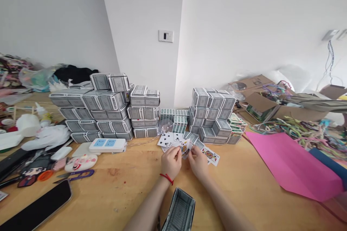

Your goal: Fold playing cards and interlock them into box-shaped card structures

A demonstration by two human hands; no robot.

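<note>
Fingers closed, my left hand (171, 160) and my right hand (197, 161) meet at a face-card playing card (184, 147), each pinching a side of it. Loose playing cards (166, 139) lie face up just beyond my left hand, spades among them. Beside my right hand rests another face card (211, 155), partly under other cards. A few cards with grey patterned backs (194, 139) lie behind the hands. Between my forearms, close to me, stands an open-topped box made of grey-backed cards (179, 211). My left wrist wears a red cord.
Stacks of card-built blocks stand at left (111, 115), centre (144, 112) and right (213, 112). A white power strip (107, 145), purple scissors (78, 175) and a phone (38, 207) lie left. Pink paper (292, 166), yarn and a cardboard box (295, 112) occupy the right.
</note>
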